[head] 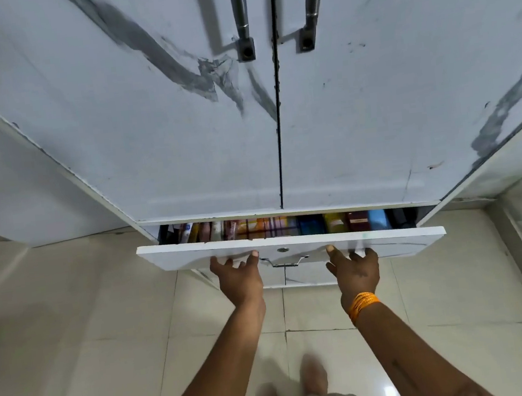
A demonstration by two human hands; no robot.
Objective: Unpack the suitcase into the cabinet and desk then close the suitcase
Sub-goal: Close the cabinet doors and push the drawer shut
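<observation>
Fingers (254, 254) of both hands lie straight and flat against the white front panel of one drawer (388, 242) at mid-frame, the left hand (237, 277) and right hand (355, 268) either side of its single metal pull (285, 262), gripping nothing. Two tall cabinet doors (147, 129) fill the upper frame, shut edge to edge, each with one dark bar handle (240, 14), and the drawer below stands slightly out, showing a narrow strip packed with a row of coloured items (272, 225). Pale floor tiles (75, 349) lie open at lower left and right, two feet (312, 374) at bottom centre; no suitcase is in view.
</observation>
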